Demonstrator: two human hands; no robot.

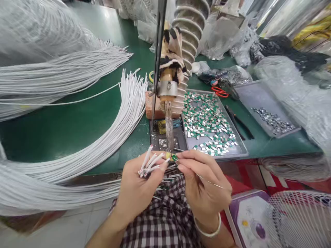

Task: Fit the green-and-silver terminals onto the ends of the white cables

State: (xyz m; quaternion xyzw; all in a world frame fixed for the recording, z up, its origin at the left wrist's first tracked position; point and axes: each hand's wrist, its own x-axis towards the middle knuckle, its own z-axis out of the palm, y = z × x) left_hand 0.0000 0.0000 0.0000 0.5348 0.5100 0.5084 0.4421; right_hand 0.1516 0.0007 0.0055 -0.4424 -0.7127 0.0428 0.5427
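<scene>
My left hand (144, 182) is closed around several white cables (152, 161), whose cut ends stick out past the thumb. One cable tip, between that thumb and finger, reaches toward a small green circuit board (174, 157). My right hand (204, 179) pinches the board at its near edge, and a thin solder wire (210, 181) runs through its fingers. Just above the board hangs the tip of a soldering iron (169, 132), clamped upright. Whether cable and board touch is too small to tell.
A tray (241, 151) of many small green boards lies right of the iron. Beyond are pliers (239, 122), red-handled scissors (219, 91) and a tray with metal parts (274, 120). White cable bundles (103, 144) cover the left. A brick (152, 106) and ribbed hose (191, 34) stand behind.
</scene>
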